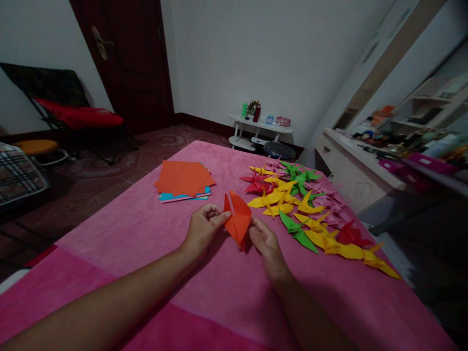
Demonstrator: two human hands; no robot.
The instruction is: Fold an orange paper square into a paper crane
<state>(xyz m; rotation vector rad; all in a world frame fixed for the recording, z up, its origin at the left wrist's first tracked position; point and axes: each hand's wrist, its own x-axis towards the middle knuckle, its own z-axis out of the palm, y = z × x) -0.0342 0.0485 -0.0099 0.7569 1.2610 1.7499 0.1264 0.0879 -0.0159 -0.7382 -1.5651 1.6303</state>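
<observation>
A partly folded orange origami paper (239, 214) is between my two hands, just above the pink-covered table (146, 248). My left hand (206, 224) pinches its left edge, thumb on the front face. On the other side, my right hand (265, 241) has its fingers closed at the paper's lower right edge. The paper shows a pointed bottom, a rounded right flap and a narrow upright point at its upper left. Beyond my left hand lies a stack of square paper (183, 178), orange on top with blue and pink sheets beneath.
Several folded paper cranes in yellow (270, 199), green (298, 231), red (353, 234) and pink cover the table's right side. Behind the table stand a small white shelf (261, 124) and a red folding chair (78, 114). A cluttered dresser (358, 161) is at the right.
</observation>
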